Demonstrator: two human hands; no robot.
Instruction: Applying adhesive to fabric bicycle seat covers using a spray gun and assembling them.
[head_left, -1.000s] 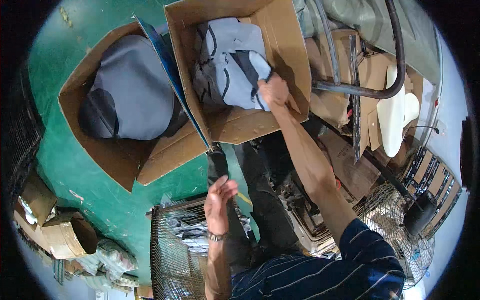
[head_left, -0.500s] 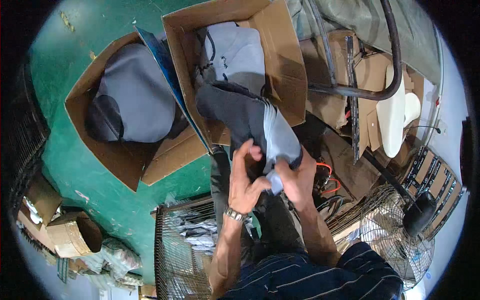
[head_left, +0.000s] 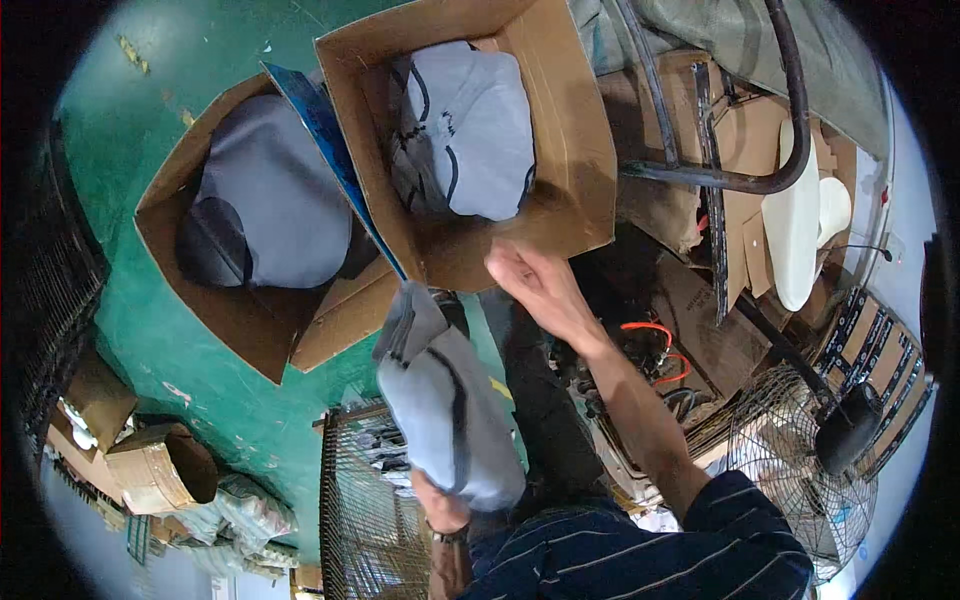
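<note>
A folded bundle of grey and black fabric pieces hangs tilted in front of my legs. My left hand is closed round its lower end, the fingers partly hidden by the fabric. Above the near wall of the upright cardboard box is my right hand, curled closed with nothing visible in it and slightly blurred. Inside that box lies a stack of light grey fabric pieces with black trim.
A second cardboard box with grey fabric stands at left, a blue sheet between the boxes. A wire rack is near my left arm. A bent metal tube and a caged fan stand at right.
The bundle has come from the box's near edge down toward my body, now in my left hand alone. My right hand has let it go and moved up to the box.
</note>
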